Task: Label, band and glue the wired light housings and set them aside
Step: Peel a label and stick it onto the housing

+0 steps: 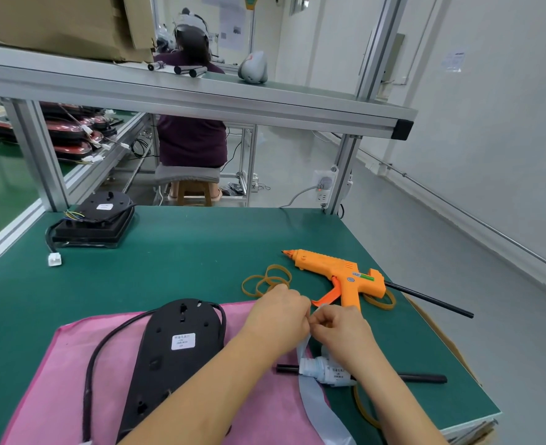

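A black light housing (175,345) lies back-up on a pink cloth (56,380), a white label (183,341) stuck on it and its black cable (91,364) looping to the left. My left hand (278,319) and my right hand (339,329) meet above the cloth's right edge, both pinching the end of a label strip (316,403) that trails from a label roll (326,372) on a black rod. Several tan rubber bands (265,281) lie just beyond my left hand. An orange glue gun (339,274) lies to the right of them.
Two stacked black housings (98,220) with wires and a white connector (55,260) sit at the table's far left. A metal frame post (40,155) and shelf stand behind. A person sits on a stool (191,187) beyond the table. The table edge runs along the right.
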